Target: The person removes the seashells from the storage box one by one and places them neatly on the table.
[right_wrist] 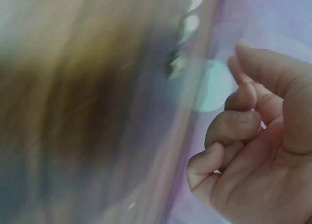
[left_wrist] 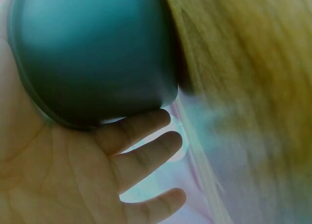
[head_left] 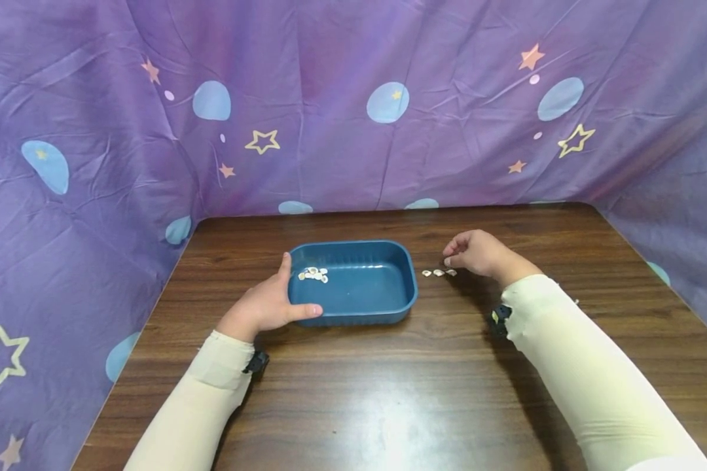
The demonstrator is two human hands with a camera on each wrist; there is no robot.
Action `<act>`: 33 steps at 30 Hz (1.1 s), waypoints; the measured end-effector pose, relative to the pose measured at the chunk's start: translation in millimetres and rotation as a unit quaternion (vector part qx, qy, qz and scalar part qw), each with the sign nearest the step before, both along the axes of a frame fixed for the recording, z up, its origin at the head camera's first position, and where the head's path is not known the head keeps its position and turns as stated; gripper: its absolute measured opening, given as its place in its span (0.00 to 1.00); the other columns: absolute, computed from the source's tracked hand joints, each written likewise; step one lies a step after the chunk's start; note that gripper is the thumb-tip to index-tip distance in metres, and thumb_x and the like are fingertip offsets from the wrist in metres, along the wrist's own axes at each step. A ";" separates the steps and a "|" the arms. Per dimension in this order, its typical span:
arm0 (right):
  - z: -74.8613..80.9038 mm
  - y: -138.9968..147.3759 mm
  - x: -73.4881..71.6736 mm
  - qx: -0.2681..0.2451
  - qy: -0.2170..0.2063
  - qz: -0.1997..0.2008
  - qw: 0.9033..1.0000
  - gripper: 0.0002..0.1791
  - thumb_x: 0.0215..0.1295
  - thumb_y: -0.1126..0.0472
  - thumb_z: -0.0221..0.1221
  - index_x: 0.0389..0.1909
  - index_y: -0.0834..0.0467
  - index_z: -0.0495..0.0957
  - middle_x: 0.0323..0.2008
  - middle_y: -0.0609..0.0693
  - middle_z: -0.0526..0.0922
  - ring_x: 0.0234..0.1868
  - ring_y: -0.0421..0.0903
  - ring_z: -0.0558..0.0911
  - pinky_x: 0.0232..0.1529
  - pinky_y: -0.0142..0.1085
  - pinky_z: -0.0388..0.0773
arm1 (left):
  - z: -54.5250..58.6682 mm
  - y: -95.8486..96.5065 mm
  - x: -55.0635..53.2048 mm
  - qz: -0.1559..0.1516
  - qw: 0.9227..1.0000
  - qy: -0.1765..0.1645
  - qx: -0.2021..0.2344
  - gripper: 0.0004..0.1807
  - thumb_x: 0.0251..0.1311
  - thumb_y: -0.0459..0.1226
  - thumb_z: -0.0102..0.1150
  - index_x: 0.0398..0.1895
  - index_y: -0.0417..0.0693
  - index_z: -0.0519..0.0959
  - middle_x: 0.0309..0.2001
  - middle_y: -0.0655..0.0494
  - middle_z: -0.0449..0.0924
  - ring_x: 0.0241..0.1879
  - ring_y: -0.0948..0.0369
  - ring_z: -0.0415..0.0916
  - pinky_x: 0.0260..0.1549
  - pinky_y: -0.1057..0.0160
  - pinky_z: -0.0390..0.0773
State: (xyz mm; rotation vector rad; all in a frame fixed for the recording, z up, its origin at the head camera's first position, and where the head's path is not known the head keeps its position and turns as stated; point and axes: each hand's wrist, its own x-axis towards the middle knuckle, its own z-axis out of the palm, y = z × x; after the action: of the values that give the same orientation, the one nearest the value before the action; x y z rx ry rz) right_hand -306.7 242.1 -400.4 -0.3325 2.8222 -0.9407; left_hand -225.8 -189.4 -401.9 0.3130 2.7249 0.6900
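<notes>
A blue plastic basin [head_left: 353,314] stands on the table. My left hand [head_left: 265,304] holds its left end, the thumb over the near rim and a finger up along the left side. In the left wrist view, three fingers [left_wrist: 146,158] stretch out beside the basin wall. Small pale shells [head_left: 313,275] lie clustered in the basin's left part. To the right of the basin, three more shells [head_left: 438,273] form a short row on the table. Just above the row's right end is my right hand [head_left: 477,254], fingers curled, thumb and index tips close together; nothing shows between them.
The brown wood-grain table [head_left: 353,379] runs back to a purple curtain [head_left: 330,163] with stars and blue ovals, which also hangs at both sides. Small black devices [head_left: 256,362] are strapped at both wrists.
</notes>
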 end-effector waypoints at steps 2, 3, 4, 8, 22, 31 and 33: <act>5.7 -7.1 0.3 -0.022 0.015 -0.002 1.000 0.11 0.67 0.62 0.69 0.43 0.65 0.86 0.33 0.50 0.89 0.36 0.41 0.79 0.40 0.35 0.75 | 0.3 0.0 0.2 0.001 1.000 0.000 -0.001 0.76 0.59 0.70 0.66 0.84 0.40 0.24 0.81 0.32 0.52 0.74 0.36 0.67 0.69 0.38 0.71; 8.7 -11.3 0.7 -0.029 0.022 -0.001 0.999 0.11 0.68 0.60 0.69 0.44 0.65 0.87 0.34 0.50 0.89 0.36 0.41 0.79 0.41 0.35 0.75 | 0.5 -0.1 0.4 0.001 1.000 -0.001 -0.001 0.76 0.59 0.70 0.66 0.84 0.40 0.24 0.81 0.32 0.52 0.74 0.36 0.67 0.69 0.38 0.71; 11.8 -16.2 1.5 -0.041 0.027 0.000 0.999 0.12 0.69 0.60 0.69 0.44 0.65 0.87 0.35 0.50 0.89 0.37 0.41 0.79 0.41 0.35 0.75 | 0.8 -0.3 0.7 0.002 1.000 -0.002 -0.001 0.76 0.59 0.69 0.66 0.84 0.40 0.24 0.81 0.32 0.52 0.74 0.36 0.67 0.69 0.38 0.70; 22.5 -36.8 5.1 -0.075 0.028 0.015 0.997 0.12 0.70 0.59 0.67 0.45 0.65 0.86 0.32 0.48 0.86 0.34 0.40 0.78 0.38 0.33 0.75 | 0.9 -0.6 0.8 0.003 1.000 -0.002 0.000 0.76 0.59 0.69 0.66 0.84 0.40 0.24 0.81 0.31 0.53 0.74 0.36 0.67 0.69 0.38 0.71; 40.9 -111.3 14.2 -0.119 0.026 0.070 0.990 0.10 0.69 0.59 0.69 0.45 0.61 0.86 0.23 0.46 0.77 0.26 0.42 0.73 0.28 0.34 0.72 | 1.2 -1.7 2.2 0.005 1.000 0.000 0.011 0.76 0.59 0.68 0.67 0.84 0.39 0.25 0.81 0.32 0.52 0.75 0.37 0.65 0.70 0.39 0.69; 31.5 -145.1 12.0 -0.142 0.013 0.074 0.987 0.10 0.68 0.58 0.70 0.45 0.60 0.87 0.20 0.44 0.73 0.25 0.42 0.71 0.29 0.34 0.70 | 0.3 -0.8 1.2 0.013 1.000 0.001 0.022 0.75 0.58 0.68 0.68 0.85 0.40 0.26 0.81 0.32 0.53 0.75 0.39 0.66 0.70 0.39 0.69; 29.1 -150.7 12.0 -0.139 0.012 0.075 0.987 0.10 0.68 0.58 0.70 0.44 0.59 0.87 0.20 0.44 0.72 0.24 0.42 0.71 0.29 0.35 0.70 | 0.7 -0.4 0.9 0.013 1.000 0.000 0.021 0.75 0.57 0.68 0.67 0.85 0.40 0.26 0.82 0.33 0.53 0.75 0.39 0.66 0.70 0.39 0.69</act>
State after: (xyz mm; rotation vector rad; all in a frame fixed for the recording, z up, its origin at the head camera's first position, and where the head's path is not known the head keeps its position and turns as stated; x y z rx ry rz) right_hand -294.7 91.4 -371.3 -0.5843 2.6399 -1.3028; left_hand -224.9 -189.7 -401.2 0.2877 2.7225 0.7548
